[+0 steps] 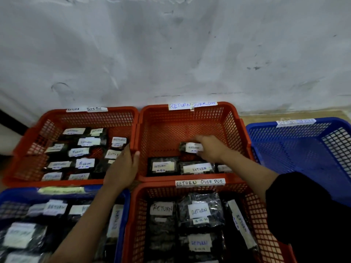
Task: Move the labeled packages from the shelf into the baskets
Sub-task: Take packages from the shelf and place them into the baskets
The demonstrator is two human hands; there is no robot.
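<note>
Floor (pixel 266 115) carries five baskets, landmark far middle red basket (pixel 190 122): red basket (pixel 79 118) touching its left, blue basket (pixel 303 141) right, red basket (pixel 262 215) nearer, blue basket (pixel 121 221) near-left.

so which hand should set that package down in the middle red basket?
Right. The right hand already pinches the labeled package over the bare floor of the middle red basket. The left hand grips the adjoining rims of the two red baskets, probably steadying them.
</note>
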